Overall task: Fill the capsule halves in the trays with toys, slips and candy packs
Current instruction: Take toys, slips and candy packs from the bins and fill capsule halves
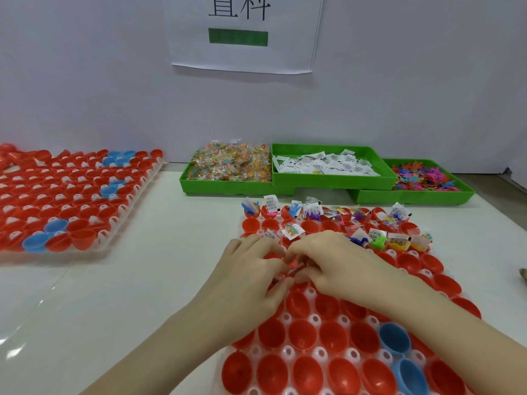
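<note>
A white tray (288, 352) of red and a few blue capsule halves lies in front of me. Its two far rows hold toys, slips and candy packs; the nearer halves (302, 334) stand bare. My left hand (251, 269) and my right hand (330, 260) meet over the tray's left part, fingers curled, pinching a small red-pink toy (293, 263) between them. What else the fingers hold is hidden.
Three green bins stand at the back: candy packs (228, 166), paper slips (328, 165), coloured toys (422, 181). A second tray of red and blue halves (71, 195) lies at the left. A brown object (523, 273) pokes in at the right edge.
</note>
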`<action>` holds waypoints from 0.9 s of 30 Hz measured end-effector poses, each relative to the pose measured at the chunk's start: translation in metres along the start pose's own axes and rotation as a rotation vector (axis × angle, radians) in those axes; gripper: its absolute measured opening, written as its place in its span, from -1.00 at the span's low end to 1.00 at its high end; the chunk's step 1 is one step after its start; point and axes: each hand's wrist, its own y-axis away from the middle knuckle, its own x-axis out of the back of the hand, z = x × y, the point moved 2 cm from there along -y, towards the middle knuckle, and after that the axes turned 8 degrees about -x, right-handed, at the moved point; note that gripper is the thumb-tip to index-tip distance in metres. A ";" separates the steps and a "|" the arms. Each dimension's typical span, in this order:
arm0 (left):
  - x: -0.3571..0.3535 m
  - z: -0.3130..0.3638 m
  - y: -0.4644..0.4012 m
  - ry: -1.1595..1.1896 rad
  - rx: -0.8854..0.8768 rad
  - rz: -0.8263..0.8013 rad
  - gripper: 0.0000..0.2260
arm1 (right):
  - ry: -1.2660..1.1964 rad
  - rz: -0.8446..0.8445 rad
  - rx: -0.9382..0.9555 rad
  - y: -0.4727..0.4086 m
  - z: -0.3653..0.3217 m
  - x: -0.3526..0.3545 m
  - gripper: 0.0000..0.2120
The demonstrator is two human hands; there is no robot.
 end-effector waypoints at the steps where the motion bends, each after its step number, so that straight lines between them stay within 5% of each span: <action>1: 0.001 0.001 -0.001 -0.010 0.000 -0.018 -0.67 | -0.036 0.015 -0.025 0.000 0.001 -0.001 -0.76; 9: -0.014 0.001 -0.001 -0.054 0.007 0.003 -0.51 | 0.058 0.142 0.023 0.005 0.001 -0.002 -0.78; 14: -0.010 0.002 -0.002 -0.087 0.028 0.015 -0.37 | -0.281 0.059 -0.096 0.005 0.012 0.000 -0.69; 18: -0.001 0.005 -0.005 -0.127 0.045 0.070 -0.82 | -0.321 0.041 -0.113 0.005 0.017 -0.002 -0.71; 27: -0.006 0.004 -0.013 -0.081 0.040 0.133 -0.89 | -0.159 0.104 -0.022 0.005 0.014 -0.003 -0.88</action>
